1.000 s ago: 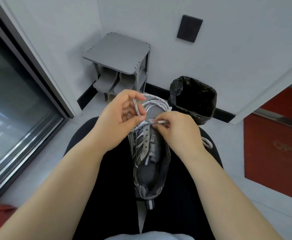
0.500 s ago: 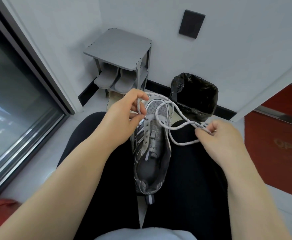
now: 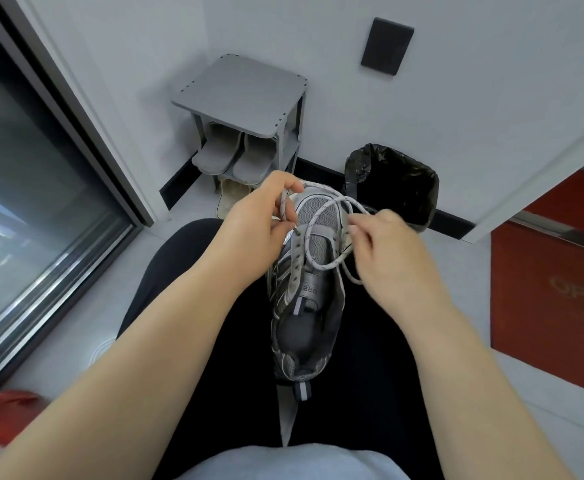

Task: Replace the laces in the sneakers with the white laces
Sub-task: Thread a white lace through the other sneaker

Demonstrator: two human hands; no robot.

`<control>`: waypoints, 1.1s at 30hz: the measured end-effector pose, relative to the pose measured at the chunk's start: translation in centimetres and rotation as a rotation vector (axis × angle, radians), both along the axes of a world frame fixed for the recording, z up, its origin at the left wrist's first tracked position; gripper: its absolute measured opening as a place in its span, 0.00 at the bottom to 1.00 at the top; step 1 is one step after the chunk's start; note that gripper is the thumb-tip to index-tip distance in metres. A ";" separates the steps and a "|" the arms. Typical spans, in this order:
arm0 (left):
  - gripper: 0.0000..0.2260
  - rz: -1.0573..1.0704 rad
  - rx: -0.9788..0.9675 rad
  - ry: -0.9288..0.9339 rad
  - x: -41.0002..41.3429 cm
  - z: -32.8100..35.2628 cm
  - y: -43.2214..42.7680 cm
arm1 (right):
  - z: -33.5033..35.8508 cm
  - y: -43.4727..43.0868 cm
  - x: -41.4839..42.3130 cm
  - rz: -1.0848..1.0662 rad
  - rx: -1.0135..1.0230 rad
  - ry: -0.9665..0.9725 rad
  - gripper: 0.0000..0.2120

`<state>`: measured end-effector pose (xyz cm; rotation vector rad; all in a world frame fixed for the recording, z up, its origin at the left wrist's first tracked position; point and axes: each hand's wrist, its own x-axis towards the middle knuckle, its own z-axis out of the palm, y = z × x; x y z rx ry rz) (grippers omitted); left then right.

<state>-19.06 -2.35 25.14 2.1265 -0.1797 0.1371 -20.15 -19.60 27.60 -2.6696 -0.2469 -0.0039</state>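
— What does the left hand (image 3: 259,223) hold?
— It pinches one end of the white speckled cord lace (image 3: 283,207) between thumb and finger.
— And the right hand (image 3: 384,244)?
— It probably pinches the same lace; its fingertips are partly hidden. Loops hang between both grips, above the grey mesh sneaker (image 3: 304,327) lying on the lap below them.

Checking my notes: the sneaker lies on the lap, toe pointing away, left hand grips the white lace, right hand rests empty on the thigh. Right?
One error. In the head view the right hand is not empty on the thigh: it pinches the white lace above the sneaker. The rest stands: sneaker on the lap, toe away, left hand gripping the lace.
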 end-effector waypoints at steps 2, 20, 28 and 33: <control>0.20 -0.008 0.015 0.015 0.0 0.0 0.1 | 0.0 -0.9 0.0 -0.043 0.117 -0.028 0.10; 0.13 0.009 0.206 0.012 -0.3 0.0 -0.2 | 0.0 -3.3 -0.6 -0.239 0.156 0.119 0.07; 0.19 0.057 0.115 0.056 0.2 0.3 -0.5 | -0.2 -1.0 0.6 -0.044 0.215 0.066 0.11; 0.23 0.075 0.148 0.022 0.0 0.3 -0.9 | -1.0 -0.9 1.0 -0.107 0.258 0.044 0.04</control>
